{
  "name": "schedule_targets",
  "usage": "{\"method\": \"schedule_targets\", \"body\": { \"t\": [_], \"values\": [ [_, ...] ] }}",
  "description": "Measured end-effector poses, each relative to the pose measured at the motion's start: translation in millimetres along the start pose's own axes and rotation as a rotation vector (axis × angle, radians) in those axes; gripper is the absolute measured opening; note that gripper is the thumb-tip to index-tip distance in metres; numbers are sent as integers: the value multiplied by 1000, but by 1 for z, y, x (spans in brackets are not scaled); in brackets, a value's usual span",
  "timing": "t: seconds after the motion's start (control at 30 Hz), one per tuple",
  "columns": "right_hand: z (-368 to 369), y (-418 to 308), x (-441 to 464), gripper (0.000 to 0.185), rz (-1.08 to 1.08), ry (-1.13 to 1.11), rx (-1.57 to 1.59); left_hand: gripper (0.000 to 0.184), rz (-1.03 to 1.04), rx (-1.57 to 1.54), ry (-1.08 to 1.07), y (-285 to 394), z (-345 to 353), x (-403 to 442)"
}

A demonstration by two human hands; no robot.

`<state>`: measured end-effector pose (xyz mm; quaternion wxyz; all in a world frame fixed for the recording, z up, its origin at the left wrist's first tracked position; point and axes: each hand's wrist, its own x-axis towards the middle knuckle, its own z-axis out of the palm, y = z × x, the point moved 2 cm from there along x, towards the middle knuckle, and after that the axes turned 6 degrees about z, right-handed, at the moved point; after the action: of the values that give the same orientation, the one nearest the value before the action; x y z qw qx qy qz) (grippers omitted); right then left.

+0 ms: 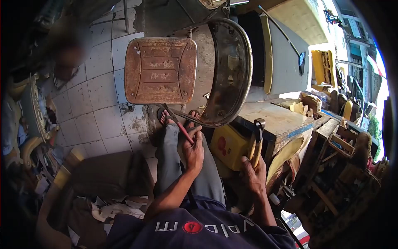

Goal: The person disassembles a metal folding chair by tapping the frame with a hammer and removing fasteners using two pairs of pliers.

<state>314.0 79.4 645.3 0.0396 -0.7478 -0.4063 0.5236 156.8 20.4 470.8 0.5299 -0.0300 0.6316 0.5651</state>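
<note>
My left hand [194, 155] is closed around a long tool with a red handle [183, 131]. Its dark narrow end reaches toward the front edge of a worn metal chair seat [161, 70]; whether it touches is unclear. My right hand [254, 176] grips a pair of pincers [259, 143] with yellowish handles, its rounded metal head pointing up. The chair has a brown, rusty seat with peeling paint. To the right of the seat is its curved, dark backrest [232, 72] with a metal rim.
A yellow container [227, 147] stands beside my right leg, by a wooden bench [277, 118]. Farther right, a wooden tray [343, 141] sits among clutter. A dark cushioned piece [99, 174] lies at left on the white tiled floor [97, 95]. A blurred person is at upper left.
</note>
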Motion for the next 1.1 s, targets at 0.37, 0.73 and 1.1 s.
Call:
{"method": "schedule_targets", "body": {
  "t": [0.37, 0.73, 1.1],
  "values": [
    [29, 111, 59, 77, -106, -122, 139, 50, 625, 882, -286, 18, 55, 24],
    [60, 129, 121, 77, -310, -306, 373, 39, 716, 1275, -198, 23, 68, 14],
    [95, 125, 135, 85, -391, -444, 633, 47, 600, 1101, -264, 38, 48, 25]
  ]
}}
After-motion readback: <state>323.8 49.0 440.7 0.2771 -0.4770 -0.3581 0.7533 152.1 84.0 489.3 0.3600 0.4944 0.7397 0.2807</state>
